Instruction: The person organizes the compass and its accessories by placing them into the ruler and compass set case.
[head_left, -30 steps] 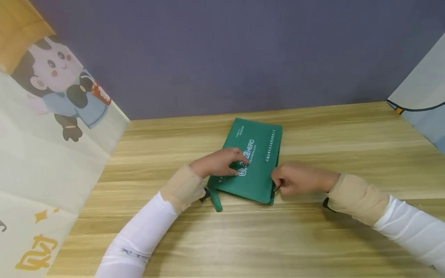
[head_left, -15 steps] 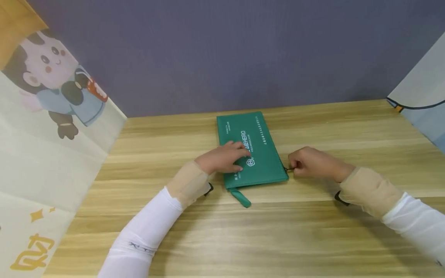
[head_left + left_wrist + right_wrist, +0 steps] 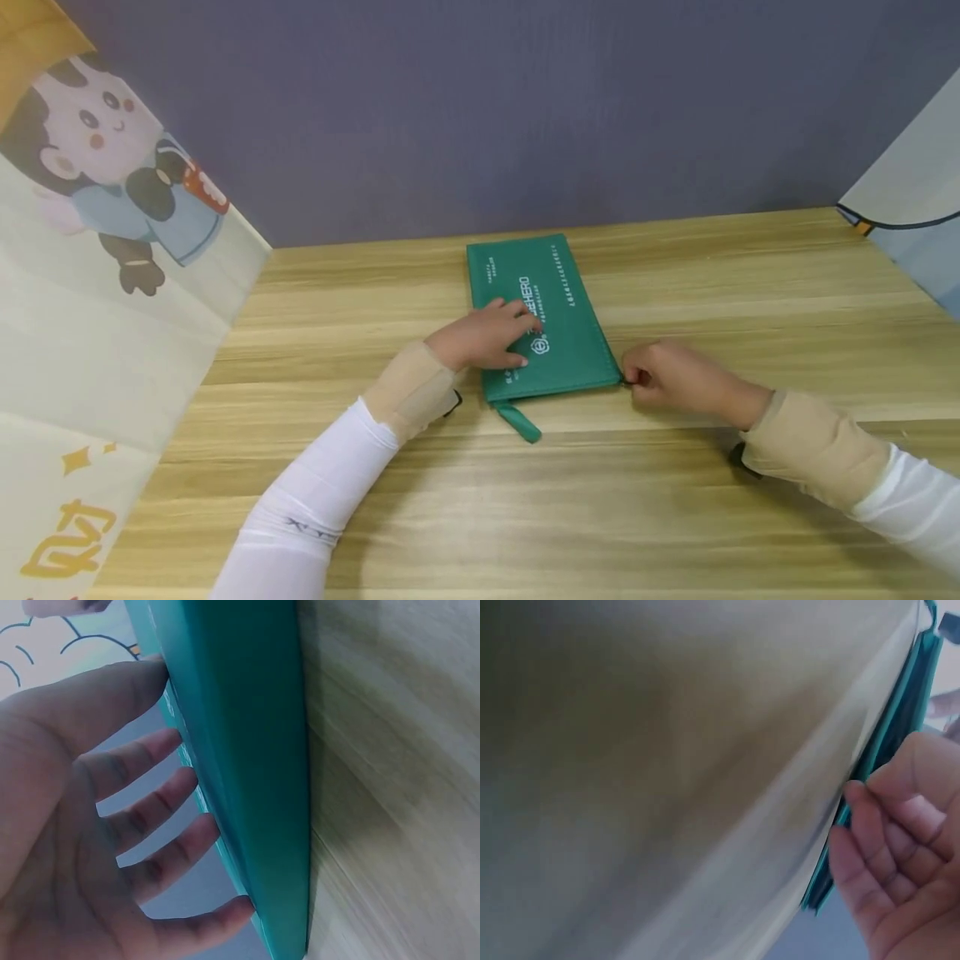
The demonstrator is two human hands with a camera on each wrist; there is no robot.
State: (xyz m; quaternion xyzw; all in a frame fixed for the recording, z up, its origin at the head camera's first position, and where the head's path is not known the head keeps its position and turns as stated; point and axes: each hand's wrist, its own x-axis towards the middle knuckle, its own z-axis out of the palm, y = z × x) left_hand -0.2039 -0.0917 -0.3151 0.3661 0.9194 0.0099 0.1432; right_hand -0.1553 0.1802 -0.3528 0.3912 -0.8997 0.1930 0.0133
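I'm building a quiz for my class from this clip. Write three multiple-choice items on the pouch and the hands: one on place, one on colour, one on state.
1. Where does the left hand rest?
A. flat on the pouch's printed face
B. on the bare table
C. on the cartoon panel

2. What colour is the pouch?
A. red
B. green
C. yellow

3. What is the right hand doing?
A. lying flat, fingers spread
B. raised above the table
C. pinching something small at the pouch's near right corner

Key: 1 A, the left hand lies with straight fingers on the pouch. 2 B, its fabric is green with white print. 3 C, the right hand has curled fingers at that corner, seemingly on a dark zip pull.
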